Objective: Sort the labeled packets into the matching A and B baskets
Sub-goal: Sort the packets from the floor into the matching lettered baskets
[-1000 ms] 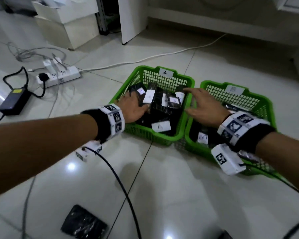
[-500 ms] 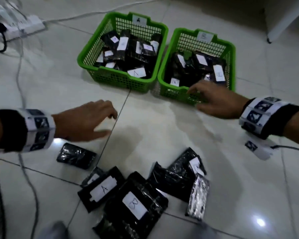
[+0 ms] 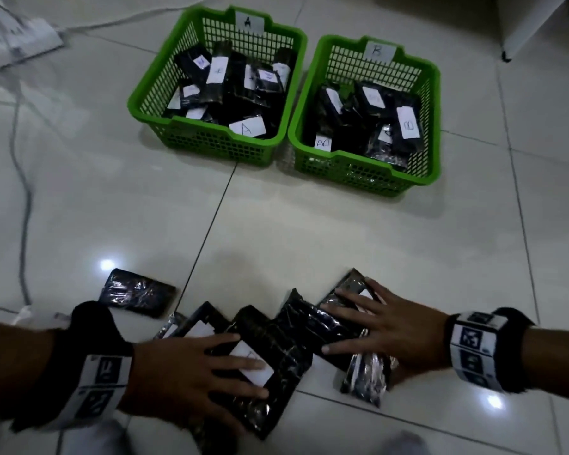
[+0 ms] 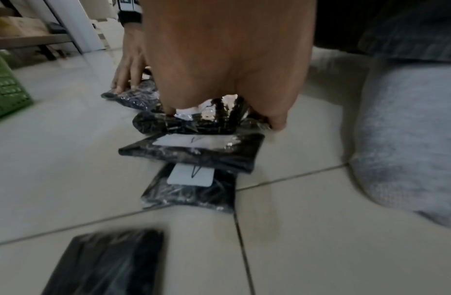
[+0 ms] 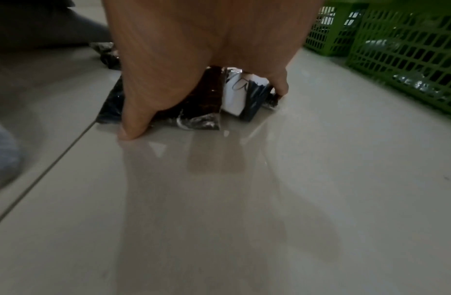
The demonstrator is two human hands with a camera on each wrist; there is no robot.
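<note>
Two green baskets stand side by side on the tiled floor, basket A (image 3: 211, 144) on the left and basket B (image 3: 358, 174) on the right, each holding several black labelled packets. A pile of black packets (image 3: 296, 326) lies close to me. My left hand (image 3: 194, 372) (image 4: 219, 59) rests flat, fingers spread, on a large packet with a white label (image 3: 253, 367); its letter is partly covered. My right hand (image 3: 375, 326) (image 5: 193, 49) lies spread over the right-hand packets, thumb on the floor, above a labelled packet (image 5: 234, 93). One packet (image 3: 135, 295) lies apart to the left.
A white power strip (image 3: 20, 37) and a grey cable (image 3: 23, 192) lie at the left. White furniture (image 3: 523, 21) stands at the far right. My grey-socked feet (image 4: 408, 139) (image 5: 2, 149) are beside the pile. Bare tiles separate pile and baskets.
Both hands have come back from the baskets, empty, and dropped onto the packet pile near me. The head view has tilted down toward the pile.
</note>
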